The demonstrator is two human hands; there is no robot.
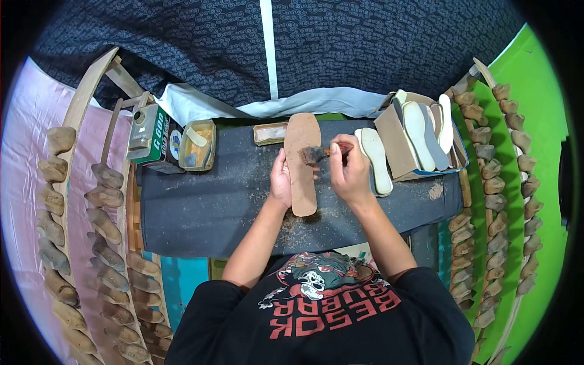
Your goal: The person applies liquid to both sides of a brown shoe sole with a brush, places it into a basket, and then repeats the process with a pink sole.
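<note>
My left hand (280, 181) is wrapped round the long brown shoe sole (302, 188) from beneath, thumb along its left edge. The sole points away from me, its flat face up, above the table. In my right hand (348, 173) is a brush with a reddish handle, gripped between thumb and fingers. The dark bristles of the brush (312, 156) lie against the middle of the sole's face. Just right of my right hand, pale insoles (376, 159) lie stacked on the table.
A cardboard box (394, 145) of upright insoles stands at the right. At the left are a green and white metal can (152, 137) and a yellowish tray (208, 158); a small tray (270, 134) sits behind. Crumbs litter the dark tabletop (201, 213). Shoe-last racks (109, 228) flank both sides.
</note>
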